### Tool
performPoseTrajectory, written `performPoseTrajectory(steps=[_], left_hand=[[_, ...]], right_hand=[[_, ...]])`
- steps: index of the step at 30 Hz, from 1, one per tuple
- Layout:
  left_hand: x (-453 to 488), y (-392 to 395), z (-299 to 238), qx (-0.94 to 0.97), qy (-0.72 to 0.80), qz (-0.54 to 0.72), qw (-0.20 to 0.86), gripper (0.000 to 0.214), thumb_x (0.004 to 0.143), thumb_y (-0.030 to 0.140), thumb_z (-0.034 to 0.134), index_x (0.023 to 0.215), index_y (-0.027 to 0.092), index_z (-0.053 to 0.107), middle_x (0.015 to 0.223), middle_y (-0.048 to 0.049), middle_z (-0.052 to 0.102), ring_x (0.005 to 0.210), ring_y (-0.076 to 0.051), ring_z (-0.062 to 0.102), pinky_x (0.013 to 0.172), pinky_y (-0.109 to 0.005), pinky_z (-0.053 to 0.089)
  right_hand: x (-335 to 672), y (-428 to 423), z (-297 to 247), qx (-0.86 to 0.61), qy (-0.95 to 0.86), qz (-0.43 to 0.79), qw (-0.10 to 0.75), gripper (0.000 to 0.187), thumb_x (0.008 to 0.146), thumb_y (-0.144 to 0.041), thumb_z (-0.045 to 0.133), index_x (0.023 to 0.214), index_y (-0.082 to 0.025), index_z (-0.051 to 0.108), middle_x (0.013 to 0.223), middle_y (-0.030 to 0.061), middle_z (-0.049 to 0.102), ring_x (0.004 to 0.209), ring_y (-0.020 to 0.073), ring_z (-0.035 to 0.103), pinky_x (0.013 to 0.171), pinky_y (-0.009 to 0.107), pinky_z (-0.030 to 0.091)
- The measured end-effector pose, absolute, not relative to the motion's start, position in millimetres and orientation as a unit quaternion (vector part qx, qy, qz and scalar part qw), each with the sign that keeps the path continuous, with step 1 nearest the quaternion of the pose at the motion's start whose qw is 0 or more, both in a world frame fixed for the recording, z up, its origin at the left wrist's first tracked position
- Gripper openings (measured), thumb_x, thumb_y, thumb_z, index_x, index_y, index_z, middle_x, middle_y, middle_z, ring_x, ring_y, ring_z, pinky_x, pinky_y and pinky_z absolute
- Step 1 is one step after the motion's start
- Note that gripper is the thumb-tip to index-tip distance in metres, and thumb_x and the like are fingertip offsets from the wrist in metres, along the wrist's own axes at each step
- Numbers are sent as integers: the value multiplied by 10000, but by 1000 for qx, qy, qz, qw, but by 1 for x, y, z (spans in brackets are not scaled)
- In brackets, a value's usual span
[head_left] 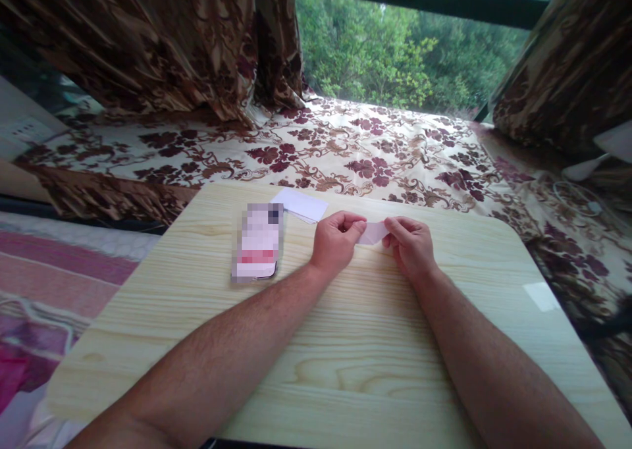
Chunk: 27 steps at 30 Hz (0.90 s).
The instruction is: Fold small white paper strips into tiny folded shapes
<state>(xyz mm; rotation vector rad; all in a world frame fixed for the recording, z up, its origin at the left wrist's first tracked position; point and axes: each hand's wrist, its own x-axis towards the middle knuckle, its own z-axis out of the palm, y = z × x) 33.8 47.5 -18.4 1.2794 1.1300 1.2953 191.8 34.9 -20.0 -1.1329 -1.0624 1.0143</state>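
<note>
Two bare forearms [197,347] come up from the bottom edge, nearest the camera, and lean in toward each other over a pale wood-grain table [320,396] with rounded corners. Far left, beside the table, striped bedding [59,248] in pink, white and mauve shows, with a wall socket [29,130] farther back. Next, a brown patterned curtain [197,34] hangs down to a flowered cloth [355,149] that spreads behind the table, cream with maroon and brown blooms.

On the left part of the table lies a phone [257,238], mostly blurred out, pale with a red band near its lower end. Close to its upper end, a few sheets of white paper [302,205] lie in a loose stack near the table's back edge. Just right of these is the left hand [336,239], closed to a pinch, thumb and finger gripping the left end of a small piece of paper [372,232]. That piece is whitish, with faint crease lines, and is held between the two hands above the table. At its other end the right hand [409,243] pinches it too, the remaining fingers curled in.

Beyond, a window [395,54] shows green trees. Farthest right are another brown curtain [567,67] and a white cable [575,199] on the cloth.
</note>
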Motion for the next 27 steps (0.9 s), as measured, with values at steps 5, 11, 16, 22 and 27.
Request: performPoseTrajectory(steps=[5,11,16,22,27], left_hand=[[34,47,-18,519,465,535,477,212,751,346,714,836,154,745,684,-23,671,606,-121,553,555,-233,415],[34,47,-17,517,461,543,475,236,761,366,705,850,151,742,715,-28,686,622,-122,565,567,-234,429],[34,48,-16,493,460,555,487,234,745,365,722,844,155,739,701,-19,674,599,-111,541,551,-227,419],[35,49,-16,485,458,572,477,227,756,362,709,840,152,730,670,-2,651,581,-97,514,549,-219,408],[35,45,-14,533,441,528,493,187,751,310,694,853,155,723,703,-7,665,602,-111,550,551,-224,425]], right_hand=[[192,35,-21,-476,-459,446,604,311,778,-436,744,614,-179,683,463,-14,535,440,105,448,455,254,307],[190,35,-18,-475,-464,443,602,333,804,-470,713,655,-172,701,496,1,557,455,109,444,467,262,307],[191,34,-17,-457,-468,457,603,310,816,-456,701,686,-176,685,521,-3,565,472,109,458,479,259,324],[194,34,-21,-470,-528,453,543,309,788,-393,739,608,-172,618,548,-1,601,495,102,484,507,252,358],[192,35,-20,-467,-509,445,570,276,822,-391,710,671,-183,611,518,-26,569,457,90,453,470,242,314]])
